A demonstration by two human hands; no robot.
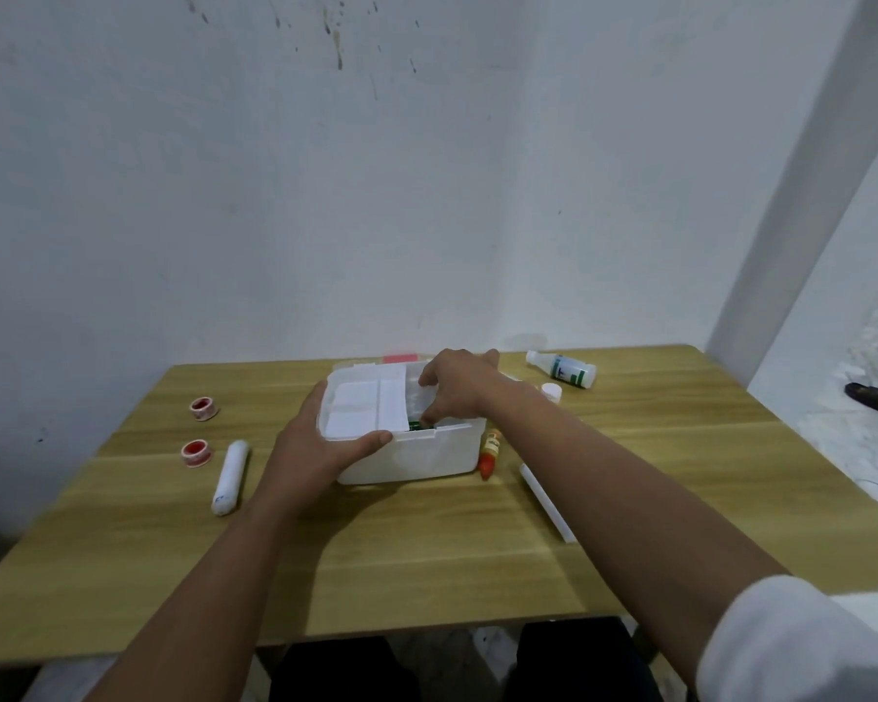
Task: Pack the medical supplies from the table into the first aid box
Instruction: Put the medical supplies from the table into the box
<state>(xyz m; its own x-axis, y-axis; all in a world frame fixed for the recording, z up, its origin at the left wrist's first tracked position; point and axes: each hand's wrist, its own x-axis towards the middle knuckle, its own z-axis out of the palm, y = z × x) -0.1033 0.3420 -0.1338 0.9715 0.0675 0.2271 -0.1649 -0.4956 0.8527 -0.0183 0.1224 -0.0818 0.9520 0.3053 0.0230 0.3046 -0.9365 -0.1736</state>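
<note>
White plastic first aid box (416,456) sat mid-surface, long axis running left to right, top open, an inner tray (363,410) covering its left part. Left hand (320,440) gripped the near-left corner, fingers (373,439) curled over the rim. Right hand (457,385) reached into the right compartment, fingers bent around something green (415,425); whether they pinched it could not be told. Judged step: seating that item; best lowered flat beside the tray while the left hand steadied the box. Unpacked on the wooden surface (427,549): two red tape rolls (204,407), a bandage roll (230,477) pointing away, an orange tube (490,450), a lying bottle (561,368).
</note>
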